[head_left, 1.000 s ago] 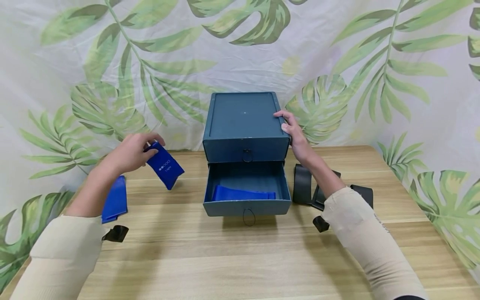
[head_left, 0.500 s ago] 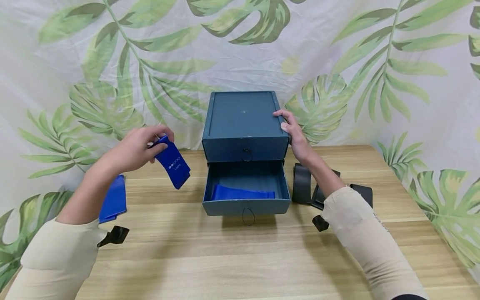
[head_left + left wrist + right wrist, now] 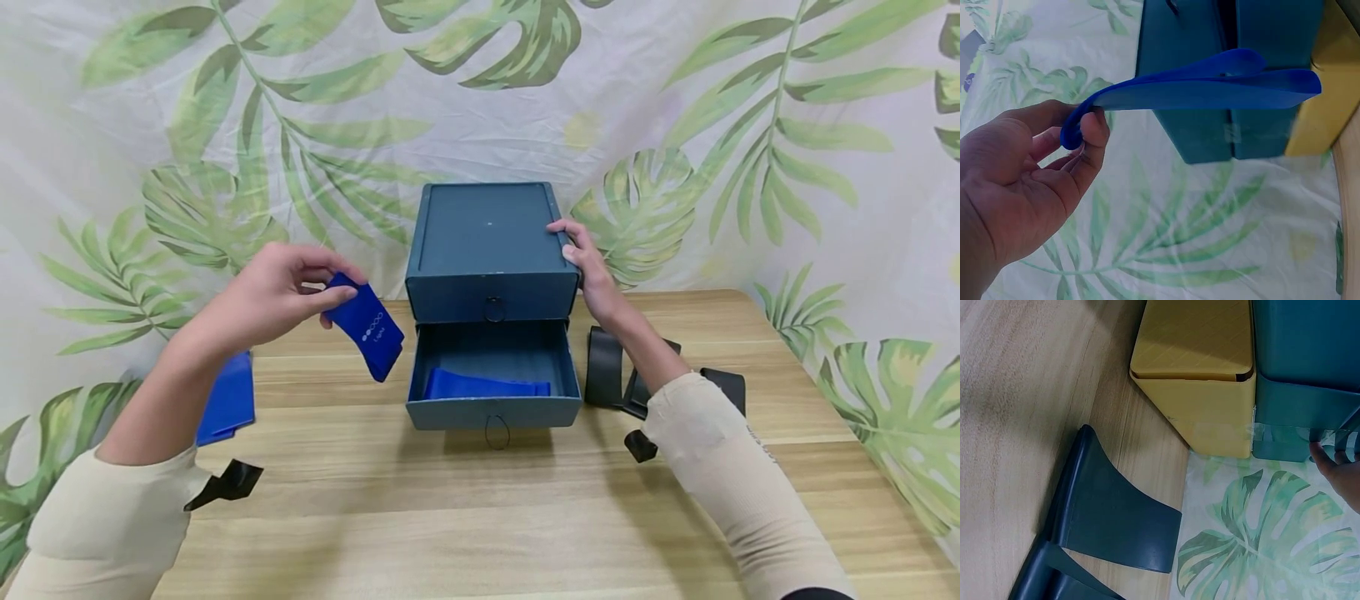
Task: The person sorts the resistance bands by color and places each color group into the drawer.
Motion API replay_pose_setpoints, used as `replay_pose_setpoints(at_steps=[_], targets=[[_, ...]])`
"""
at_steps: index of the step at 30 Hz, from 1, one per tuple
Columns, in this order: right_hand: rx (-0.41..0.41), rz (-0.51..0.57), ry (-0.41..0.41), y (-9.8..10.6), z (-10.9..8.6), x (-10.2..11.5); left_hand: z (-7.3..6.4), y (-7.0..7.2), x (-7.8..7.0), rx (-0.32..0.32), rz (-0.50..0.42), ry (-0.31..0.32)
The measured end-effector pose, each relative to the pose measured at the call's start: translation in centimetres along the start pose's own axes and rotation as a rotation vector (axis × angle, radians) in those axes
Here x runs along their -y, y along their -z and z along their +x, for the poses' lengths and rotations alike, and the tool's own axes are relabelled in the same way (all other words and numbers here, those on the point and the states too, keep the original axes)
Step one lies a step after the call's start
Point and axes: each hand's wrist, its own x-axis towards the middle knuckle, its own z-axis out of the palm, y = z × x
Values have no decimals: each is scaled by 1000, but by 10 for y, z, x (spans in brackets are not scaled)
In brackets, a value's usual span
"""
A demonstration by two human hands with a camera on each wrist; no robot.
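My left hand (image 3: 273, 300) pinches one end of a blue resistance band (image 3: 367, 329) printed with a row of dots and white lettering. The band hangs in the air just left of the open drawer (image 3: 491, 414); the left wrist view shows it as a folded loop (image 3: 1210, 94). Inside that drawer lies another blue band (image 3: 480, 388). With fingers curled over the right top edge, my right hand (image 3: 588, 262) grips the dark teal drawer unit (image 3: 487, 229). Its upper drawer is closed.
More blue bands (image 3: 228, 400) lie flat at the table's left, partly behind the left arm. Several black bands (image 3: 604, 367) lie right of the unit, some under the right forearm. A yellow bottom box (image 3: 1194, 419) shows in the wrist views. Patterned cloth hangs behind.
My left hand has carried the blue band to the right, closer to the open drawer. The right hand, the drawer unit and the band in the drawer stay where they were.
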Motion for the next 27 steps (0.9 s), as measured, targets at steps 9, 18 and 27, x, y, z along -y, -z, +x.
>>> replay_pose_setpoints(at_steps=[9, 18, 27], targets=[[-5, -6, -2, 1, 0, -1, -3, -5, -18, -80, -125, -29], [-1, -2, 5, 0, 0, -2, 0, -17, -35, -136, -304, -116], [-3, -5, 6, 1, 0, -2, 10, -29, -59, -151, -486, -187]])
